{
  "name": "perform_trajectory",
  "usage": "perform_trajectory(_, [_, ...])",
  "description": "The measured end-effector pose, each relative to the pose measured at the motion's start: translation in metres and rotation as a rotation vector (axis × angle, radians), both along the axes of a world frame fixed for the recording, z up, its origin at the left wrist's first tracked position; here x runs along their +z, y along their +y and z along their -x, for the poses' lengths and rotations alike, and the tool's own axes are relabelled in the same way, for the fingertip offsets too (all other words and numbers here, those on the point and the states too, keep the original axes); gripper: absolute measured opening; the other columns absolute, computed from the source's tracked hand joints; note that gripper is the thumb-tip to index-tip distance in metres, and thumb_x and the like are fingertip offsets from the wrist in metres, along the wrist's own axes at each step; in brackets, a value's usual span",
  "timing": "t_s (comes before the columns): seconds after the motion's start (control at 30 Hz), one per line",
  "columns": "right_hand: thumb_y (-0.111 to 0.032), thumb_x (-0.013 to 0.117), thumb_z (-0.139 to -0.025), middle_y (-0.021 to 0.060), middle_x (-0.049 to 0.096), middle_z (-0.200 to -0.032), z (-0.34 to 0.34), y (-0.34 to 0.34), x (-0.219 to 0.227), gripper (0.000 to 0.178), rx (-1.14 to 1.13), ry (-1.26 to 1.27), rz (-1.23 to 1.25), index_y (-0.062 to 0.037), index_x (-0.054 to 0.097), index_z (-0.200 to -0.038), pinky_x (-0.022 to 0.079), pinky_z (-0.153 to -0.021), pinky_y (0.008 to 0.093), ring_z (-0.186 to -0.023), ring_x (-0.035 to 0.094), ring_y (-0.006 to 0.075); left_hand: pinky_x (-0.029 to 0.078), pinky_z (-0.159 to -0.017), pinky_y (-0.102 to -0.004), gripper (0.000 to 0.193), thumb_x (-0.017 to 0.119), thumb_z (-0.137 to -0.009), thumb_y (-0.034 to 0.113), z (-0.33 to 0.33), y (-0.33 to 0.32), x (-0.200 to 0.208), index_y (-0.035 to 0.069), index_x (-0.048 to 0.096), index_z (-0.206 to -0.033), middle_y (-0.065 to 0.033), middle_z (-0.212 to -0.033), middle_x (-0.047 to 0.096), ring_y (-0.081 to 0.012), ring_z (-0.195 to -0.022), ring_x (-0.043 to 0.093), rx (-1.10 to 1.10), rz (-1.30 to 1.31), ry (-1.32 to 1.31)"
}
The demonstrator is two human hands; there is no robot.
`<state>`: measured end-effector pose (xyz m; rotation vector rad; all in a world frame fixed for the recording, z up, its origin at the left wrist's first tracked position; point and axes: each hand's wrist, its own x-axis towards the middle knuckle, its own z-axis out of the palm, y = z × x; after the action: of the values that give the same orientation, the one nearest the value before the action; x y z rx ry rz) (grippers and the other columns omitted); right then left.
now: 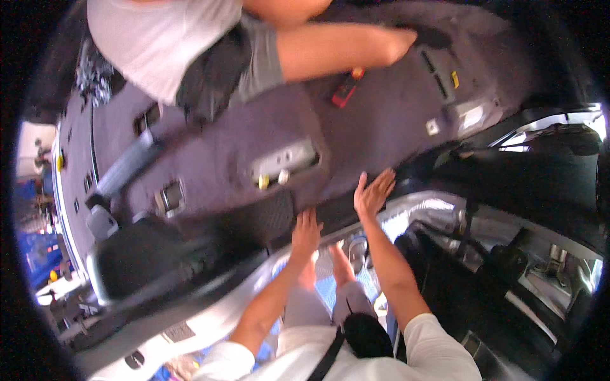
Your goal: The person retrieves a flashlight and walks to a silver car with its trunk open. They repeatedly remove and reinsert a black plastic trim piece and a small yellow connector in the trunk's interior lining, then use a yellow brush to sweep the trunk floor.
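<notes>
My left hand (307, 233) lies with its fingers stretched out on the black sill trim (338, 214) along the lower edge of a car's floor carpet (362, 140). Farther right, my right hand (373, 195) rests flat on the same trim, thumb apart from the fingers. I see nothing held in either hand. Beyond them, a metal bracket (286, 160) shows through a cut-out in the carpet, with a yellow piece and a white piece at its near edge. Whether the trim is fully seated cannot be seen.
Another person (171, 51) in a light shirt and grey shorts kneels on the carpet at the upper left. A red and black tool (347, 87) lies beside their leg. A black seat-belt buckle strap (130, 164) sticks up at left. The open door (508, 273) stands at lower right.
</notes>
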<state>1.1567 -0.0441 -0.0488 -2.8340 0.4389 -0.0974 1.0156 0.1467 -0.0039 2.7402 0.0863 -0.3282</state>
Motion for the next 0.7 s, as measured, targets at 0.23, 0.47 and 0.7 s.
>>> perform_trajectory(0.23, [-0.05, 0.045, -0.104, 0.0331, 0.028, -0.164, 0.0, 0.005, 0.016, 0.088, -0.029, 0.039, 0.007, 0.0159, 0.021, -0.157, 0.012, -0.129, 0.0508, -0.156, 0.023, 0.042, 0.053, -0.098, -0.0455, 0.054, 0.075, -0.089, 0.031, -0.017, 0.002, 0.017, -0.001, 0.061, -0.13, -0.0174, -0.129, 0.063, -0.0339, -0.117, 0.061, -0.072, -0.076, 0.091])
perform_trajectory(0.47, [-0.048, 0.052, -0.101, 0.0326, 0.03, -0.163, -0.001, 0.003, 0.015, 0.089, -0.024, 0.018, -0.031, 0.0154, 0.023, -0.156, 0.013, -0.129, 0.0531, -0.155, 0.023, 0.0429, 0.041, -0.112, -0.0484, 0.04, 0.07, -0.089, 0.029, -0.075, 0.021, 0.061, 0.003, 0.067, -0.12, -0.0135, -0.128, 0.063, -0.0302, -0.126, 0.057, -0.6, -0.048, -0.163])
perform_trajectory(0.7, [-0.051, 0.054, -0.099, 0.0329, 0.023, -0.166, -0.002, 0.004, 0.02, 0.096, -0.043, 0.086, -0.087, 0.0154, 0.018, -0.158, 0.006, -0.13, 0.0515, -0.158, 0.017, 0.0413, 0.018, -0.126, -0.0599, 0.076, 0.063, -0.094, 0.055, -0.073, 0.112, 0.107, 0.01, 0.048, -0.153, -0.0093, -0.165, 0.038, -0.0263, -0.154, 0.031, -0.88, -0.146, 0.127])
